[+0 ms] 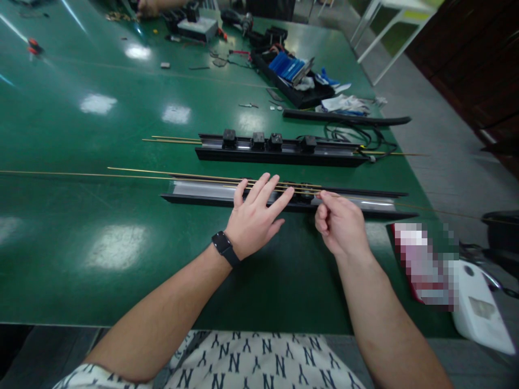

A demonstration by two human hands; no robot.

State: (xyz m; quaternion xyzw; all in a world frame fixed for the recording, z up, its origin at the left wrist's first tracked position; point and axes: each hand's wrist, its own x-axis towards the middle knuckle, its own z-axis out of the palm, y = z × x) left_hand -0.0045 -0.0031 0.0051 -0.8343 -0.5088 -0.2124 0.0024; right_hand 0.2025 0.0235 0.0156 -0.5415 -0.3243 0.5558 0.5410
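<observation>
A long black rail (203,195) with a silvery inner strip lies across the green table (101,243) in front of me. Thin brass rods (141,174) run along its far edge. My left hand (255,216), with a black watch on the wrist, lies open with fingers spread flat on the rail and rods. My right hand (338,224) is closed in a pinch at the rail just right of the left hand, its fingertips on a brass rod end.
A second black rail (279,151) carrying several black blocks lies farther back, with more brass rods (174,139) and cables. A black tray (292,81) of blue parts and tools sits at the back. Another person's hand (148,8) works at the far edge. A white device (482,308) stands at the right.
</observation>
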